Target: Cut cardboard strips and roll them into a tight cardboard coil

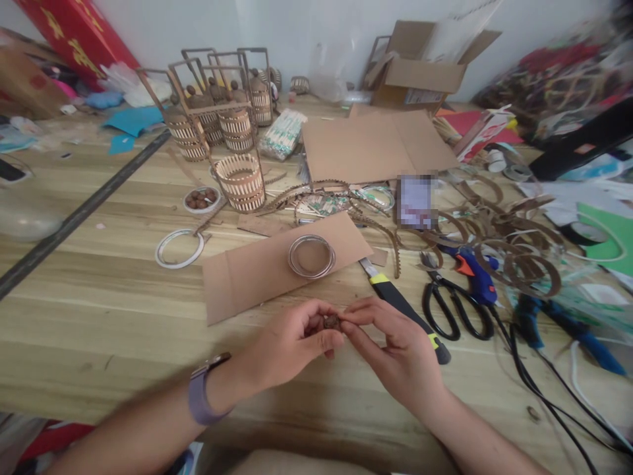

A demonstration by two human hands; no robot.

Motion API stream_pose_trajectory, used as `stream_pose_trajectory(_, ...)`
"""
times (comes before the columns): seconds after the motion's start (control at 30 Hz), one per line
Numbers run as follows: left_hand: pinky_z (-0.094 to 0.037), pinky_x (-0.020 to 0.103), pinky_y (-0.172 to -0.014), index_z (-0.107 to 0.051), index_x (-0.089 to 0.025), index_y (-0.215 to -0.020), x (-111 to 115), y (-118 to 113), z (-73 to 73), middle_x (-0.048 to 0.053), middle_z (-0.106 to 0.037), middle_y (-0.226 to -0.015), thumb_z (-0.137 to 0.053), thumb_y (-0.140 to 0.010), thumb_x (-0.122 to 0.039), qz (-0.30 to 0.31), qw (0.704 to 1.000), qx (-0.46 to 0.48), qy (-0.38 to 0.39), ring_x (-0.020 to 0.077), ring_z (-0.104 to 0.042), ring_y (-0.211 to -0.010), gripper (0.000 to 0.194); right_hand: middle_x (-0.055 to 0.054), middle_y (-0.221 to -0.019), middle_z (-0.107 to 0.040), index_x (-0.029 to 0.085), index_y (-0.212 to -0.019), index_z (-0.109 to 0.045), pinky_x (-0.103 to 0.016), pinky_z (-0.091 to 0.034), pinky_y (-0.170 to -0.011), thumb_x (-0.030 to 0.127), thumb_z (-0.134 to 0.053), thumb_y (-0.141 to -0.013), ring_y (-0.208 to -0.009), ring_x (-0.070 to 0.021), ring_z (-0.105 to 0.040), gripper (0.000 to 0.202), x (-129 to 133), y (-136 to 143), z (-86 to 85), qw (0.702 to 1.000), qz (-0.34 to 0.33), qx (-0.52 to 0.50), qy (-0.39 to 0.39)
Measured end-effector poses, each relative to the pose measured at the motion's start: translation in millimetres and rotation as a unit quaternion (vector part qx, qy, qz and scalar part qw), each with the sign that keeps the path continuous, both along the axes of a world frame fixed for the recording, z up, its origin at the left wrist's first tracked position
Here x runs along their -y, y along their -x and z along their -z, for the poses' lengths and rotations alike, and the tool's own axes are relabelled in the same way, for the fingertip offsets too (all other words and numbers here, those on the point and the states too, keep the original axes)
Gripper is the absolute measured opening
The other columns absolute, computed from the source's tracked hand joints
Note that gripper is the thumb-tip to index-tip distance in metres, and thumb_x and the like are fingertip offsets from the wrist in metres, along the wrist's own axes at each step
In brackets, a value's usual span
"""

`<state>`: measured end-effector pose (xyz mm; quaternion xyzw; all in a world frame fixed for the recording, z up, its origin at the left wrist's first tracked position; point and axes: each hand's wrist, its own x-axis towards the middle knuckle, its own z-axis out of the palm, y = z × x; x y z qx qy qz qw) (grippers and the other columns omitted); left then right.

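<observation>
My left hand [301,340], with a purple watch band [202,396] at its wrist, is closed around a small round brown piece [330,321]. Whether it is a cardboard coil or a bead is too small to tell. Thumb and fingertips of my right hand [390,336] pinch at the right side of this same piece. Just beyond the hands lies a cardboard strip [247,284], carrying a stack of thin rings [311,256]. A knife with a black and yellow handle [403,303] runs past my right hand.
Black-handled scissors [457,310], a blue glue gun [475,274] and blue-handled pliers [568,330] lie at right, near curled brown strips [519,231]. Slatted baskets [240,181] with tall handles stand back left. A bowl of brown balls [202,198] and a tape roll [179,249] sit nearer.
</observation>
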<state>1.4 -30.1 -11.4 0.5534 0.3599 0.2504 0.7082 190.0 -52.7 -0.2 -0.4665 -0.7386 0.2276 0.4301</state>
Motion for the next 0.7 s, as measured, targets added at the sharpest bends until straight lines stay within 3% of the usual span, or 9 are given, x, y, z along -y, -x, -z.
stream_pose_trajectory(0.2,-0.038,0.023,-0.057,-0.065,-0.014,-0.107,-7.1,2.7,-8.8,-0.001,-0.059,-0.071,-0.061,-0.09,-0.039,0.03,0.993,-0.093,-0.065,0.0119,-0.052,-0.064,0.031,-0.003,-0.081,-0.072,0.022,-0.085,-0.069,-0.025,-0.056,-0.066,0.015,-0.061,-0.089,-0.075,-0.0151,-0.07,0.011,-5.4,-1.9,-1.3,0.998,-0.048,0.029,-0.006)
stream_pose_trajectory(0.37,-0.041,0.024,-0.061,-0.065,-0.015,-0.11,-17.2,10.1,-11.8,0.001,-0.064,-0.075,-0.056,-0.093,-0.038,-0.026,0.964,-0.186,-0.187,0.0143,-0.056,-0.068,0.031,-0.004,-0.085,-0.073,0.023,-0.095,-0.069,-0.026,-0.056,-0.066,0.023,-0.056,-0.095,-0.078,-0.0168,-0.069,0.013,-16.7,-6.5,-6.9,0.995,-0.039,0.09,0.026)
stream_pose_trajectory(0.57,-0.04,0.024,-0.059,-0.066,-0.016,-0.113,-29.1,20.5,-16.2,0.0,-0.066,-0.072,-0.056,-0.093,-0.034,-0.092,0.922,-0.247,-0.285,0.015,-0.058,-0.063,0.028,-0.012,-0.11,-0.07,0.02,-0.106,-0.07,-0.042,-0.05,-0.082,0.024,-0.055,-0.095,-0.099,-0.0278,-0.064,0.019,-52.8,3.7,0.7,0.962,0.009,0.26,-0.083)
stream_pose_trajectory(0.7,-0.038,0.024,-0.059,-0.067,-0.019,-0.107,-29.5,21.2,-17.2,0.001,-0.07,-0.08,-0.058,-0.093,-0.028,-0.062,0.907,-0.266,-0.32,0.0144,-0.057,-0.064,0.02,-0.013,-0.113,-0.071,0.02,-0.094,-0.072,-0.046,-0.045,-0.085,0.026,-0.062,-0.091,-0.103,-0.0312,-0.061,0.012,-76.9,19.6,15.6,0.944,-0.008,0.309,-0.118)
